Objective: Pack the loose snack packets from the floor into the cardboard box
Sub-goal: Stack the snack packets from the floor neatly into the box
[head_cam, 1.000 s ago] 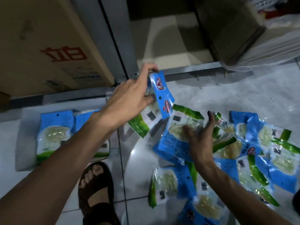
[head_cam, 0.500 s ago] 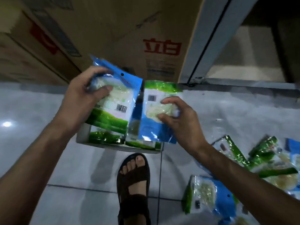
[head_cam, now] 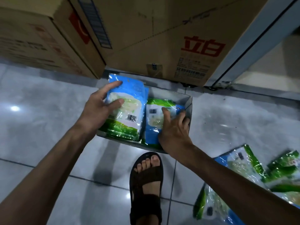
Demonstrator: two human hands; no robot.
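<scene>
Both packets are lower than half a second ago. The left hand (head_cam: 99, 109) now has its packet (head_cam: 125, 108) down over the 9 o'clock half of the small open box (head_cam: 189, 103), thumb across the face, fingertips on the top edge. The right hand (head_cam: 174, 129) presses the second packet (head_cam: 155, 117) flat into the 3 o'clock half (before, both hung above the box). View is now closer to the box; the loose packets (head_cam: 253, 176) on the floor slide out toward 4 o'clock, fewer in frame.
</scene>
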